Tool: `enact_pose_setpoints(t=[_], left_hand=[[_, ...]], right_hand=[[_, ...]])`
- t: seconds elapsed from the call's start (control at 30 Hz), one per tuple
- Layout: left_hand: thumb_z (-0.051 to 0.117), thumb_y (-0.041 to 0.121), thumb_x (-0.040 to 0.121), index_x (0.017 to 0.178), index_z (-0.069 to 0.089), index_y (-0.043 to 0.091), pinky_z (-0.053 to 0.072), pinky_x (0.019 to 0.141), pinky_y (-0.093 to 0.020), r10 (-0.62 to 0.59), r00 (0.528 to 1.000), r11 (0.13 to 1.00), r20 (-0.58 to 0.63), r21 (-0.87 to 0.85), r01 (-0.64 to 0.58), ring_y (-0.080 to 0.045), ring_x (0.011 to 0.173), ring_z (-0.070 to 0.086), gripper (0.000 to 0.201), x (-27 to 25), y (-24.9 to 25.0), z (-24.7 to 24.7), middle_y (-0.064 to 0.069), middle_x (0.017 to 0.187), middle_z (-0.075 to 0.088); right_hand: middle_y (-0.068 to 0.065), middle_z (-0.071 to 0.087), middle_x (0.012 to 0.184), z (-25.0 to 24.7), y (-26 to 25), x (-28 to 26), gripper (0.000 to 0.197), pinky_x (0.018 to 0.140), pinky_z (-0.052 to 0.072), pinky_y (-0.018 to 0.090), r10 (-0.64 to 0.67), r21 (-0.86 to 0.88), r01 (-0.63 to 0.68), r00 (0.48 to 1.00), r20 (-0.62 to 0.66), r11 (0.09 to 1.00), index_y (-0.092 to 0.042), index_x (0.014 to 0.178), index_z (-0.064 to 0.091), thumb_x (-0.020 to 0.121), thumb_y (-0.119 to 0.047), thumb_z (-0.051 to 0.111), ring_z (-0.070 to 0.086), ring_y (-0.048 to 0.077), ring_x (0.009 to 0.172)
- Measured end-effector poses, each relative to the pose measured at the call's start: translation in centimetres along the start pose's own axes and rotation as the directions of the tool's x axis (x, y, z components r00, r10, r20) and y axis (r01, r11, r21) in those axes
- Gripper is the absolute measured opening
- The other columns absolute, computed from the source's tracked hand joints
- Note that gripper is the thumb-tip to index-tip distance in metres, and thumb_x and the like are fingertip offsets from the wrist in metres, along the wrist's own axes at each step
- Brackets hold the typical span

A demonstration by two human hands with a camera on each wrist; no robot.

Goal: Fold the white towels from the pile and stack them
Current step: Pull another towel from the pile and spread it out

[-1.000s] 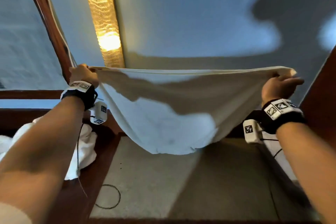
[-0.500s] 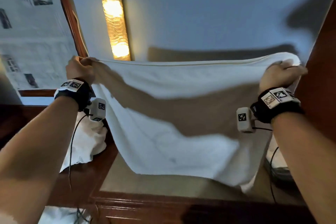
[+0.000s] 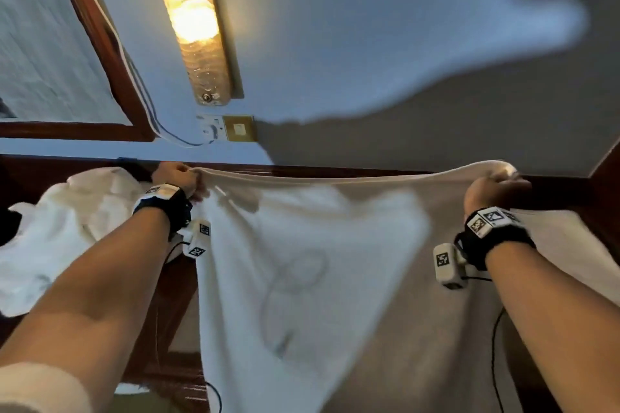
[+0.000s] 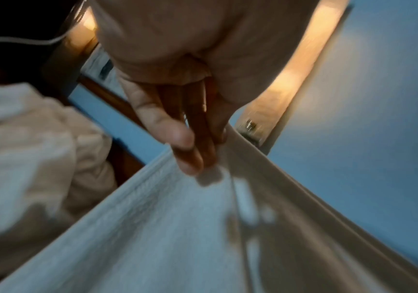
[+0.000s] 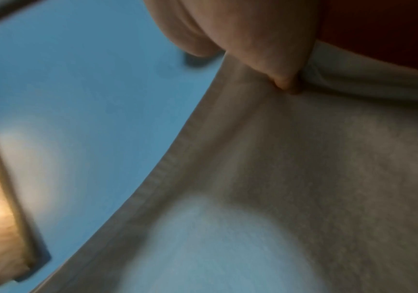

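A white towel [image 3: 335, 278] hangs spread wide in front of me, stretched by its top edge. My left hand [image 3: 177, 178] pinches the top left corner, and in the left wrist view the left hand [image 4: 190, 138] has its fingers curled over the towel [image 4: 177, 228] hem. My right hand [image 3: 496, 186] grips the top right corner; the right wrist view shows the right hand [image 5: 265, 49] with a fingertip pressed into the towel [image 5: 303, 168]. A pile of crumpled white towels [image 3: 67, 231] lies at the left on the dark wood table [image 3: 174, 329].
A lit wall lamp [image 3: 193, 20] hangs on the blue wall above a switch plate [image 3: 228, 127]. A wood-framed mirror [image 3: 50, 43] is at upper left. Dark wood panelling [image 3: 604, 198] closes in on the right. The towel hides most of the table.
Both hands have lowered with the towel toward the table, still holding its top corners. The view has tilted, so the towel now covers the table surface.
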State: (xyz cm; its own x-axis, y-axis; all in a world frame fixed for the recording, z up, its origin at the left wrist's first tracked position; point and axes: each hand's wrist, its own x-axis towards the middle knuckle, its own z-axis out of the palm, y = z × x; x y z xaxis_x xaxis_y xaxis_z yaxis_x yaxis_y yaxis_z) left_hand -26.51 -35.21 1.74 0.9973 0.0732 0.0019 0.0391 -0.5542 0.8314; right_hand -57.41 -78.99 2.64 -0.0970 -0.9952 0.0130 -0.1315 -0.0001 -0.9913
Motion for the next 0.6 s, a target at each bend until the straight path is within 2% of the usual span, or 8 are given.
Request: enact_pose_setpoints(t=[0.03,0.1,0.17,0.3,0.4,0.5,0.57,0.6], left_hand=[[0.063,0.011,0.094,0.088,0.071,0.006,0.063,0.059,-0.055,-0.033,0.999,0.999,0.039,-0.022,0.034,-0.033,0.055,0.073,0.011,1.1,-1.1,2.0,-0.018,0.068,0.073],[0.057,0.01,0.097,0.091,0.068,0.008,0.063,0.062,-0.054,-0.088,0.992,0.996,0.089,-0.026,0.091,-0.032,0.059,0.075,0.012,3.4,-3.0,5.9,-0.018,0.07,0.074],[0.057,0.012,0.096,0.09,0.067,0.011,0.064,0.063,-0.054,-0.116,0.988,0.993,0.104,0.001,0.117,-0.03,0.061,0.075,0.012,6.0,-4.8,9.4,-0.017,0.073,0.075],[0.059,0.014,0.089,0.085,0.072,0.011,0.065,0.062,-0.048,-0.163,0.98,0.984,0.111,0.094,0.153,-0.026,0.059,0.075,0.014,10.4,-7.3,15.6,-0.013,0.072,0.075],[0.06,0.022,0.089,0.081,0.074,0.012,0.065,0.061,-0.045,-0.21,0.97,0.97,0.123,0.147,0.192,-0.024,0.057,0.074,0.019,13.0,-10.1,19.4,-0.008,0.066,0.074],[0.063,0.03,0.088,0.075,0.073,0.007,0.064,0.06,-0.051,-0.278,0.947,0.947,0.159,0.208,0.243,-0.026,0.052,0.072,0.028,14.8,-12.9,22.8,-0.009,0.059,0.072],[0.064,0.034,0.084,0.074,0.073,0.009,0.065,0.07,-0.052,-0.29,0.94,0.917,0.178,0.334,0.219,-0.033,0.067,0.076,0.028,15.3,-13.7,24.4,-0.012,0.068,0.074],[0.065,0.033,0.082,0.083,0.074,0.011,0.064,0.078,-0.05,-0.275,0.945,0.879,0.176,0.445,0.172,-0.036,0.081,0.076,0.025,15.2,-13.7,25.1,-0.014,0.082,0.076]], right_hand=[[0.022,0.036,0.155,1.7,1.8,0.4,0.052,0.101,0.028,0.03,0.025,-0.012,-0.025,1.0,-0.009,1.0,0.007,0.152,0.018,0.109,-0.021,0.029,0.042,0.035,0.137],[0.025,0.036,0.154,5.2,5.1,1.4,0.055,0.1,0.027,0.032,0.09,-0.075,-0.091,0.996,-0.008,0.993,0.007,0.154,0.012,0.109,-0.022,0.028,0.043,0.038,0.136],[0.025,0.031,0.157,8.3,7.8,2.3,0.057,0.102,0.025,0.03,0.141,-0.164,-0.139,0.99,0.0,0.977,0.006,0.155,0.009,0.11,-0.023,0.027,0.038,0.034,0.14],[0.023,0.03,0.159,13.4,12.6,4.4,0.053,0.108,0.03,0.032,0.199,-0.265,-0.17,0.976,0.089,0.949,0.001,0.156,0.019,0.11,-0.021,0.03,0.036,0.034,0.142],[0.022,0.022,0.163,16.6,15.6,6.2,0.056,0.108,0.019,0.03,0.226,-0.376,-0.205,0.974,0.012,0.904,0.001,0.158,0.003,0.111,-0.021,0.023,0.029,0.032,0.146],[0.021,0.017,0.164,18.8,18.3,7.5,0.057,0.108,0.017,0.028,0.25,-0.422,-0.224,0.968,0.007,0.878,0.001,0.158,0.001,0.112,-0.024,0.024,0.025,0.03,0.149],[0.022,0.021,0.163,19.4,20.3,7.9,0.058,0.11,0.019,0.029,0.251,-0.442,-0.213,0.967,0.029,0.871,0.001,0.157,0.003,0.111,-0.026,0.027,0.028,0.032,0.147],[0.023,0.025,0.161,19.7,21.3,8.0,0.059,0.11,0.022,0.031,0.249,-0.457,-0.206,0.968,0.035,0.865,0.0,0.158,0.004,0.111,-0.025,0.03,0.032,0.033,0.145]])
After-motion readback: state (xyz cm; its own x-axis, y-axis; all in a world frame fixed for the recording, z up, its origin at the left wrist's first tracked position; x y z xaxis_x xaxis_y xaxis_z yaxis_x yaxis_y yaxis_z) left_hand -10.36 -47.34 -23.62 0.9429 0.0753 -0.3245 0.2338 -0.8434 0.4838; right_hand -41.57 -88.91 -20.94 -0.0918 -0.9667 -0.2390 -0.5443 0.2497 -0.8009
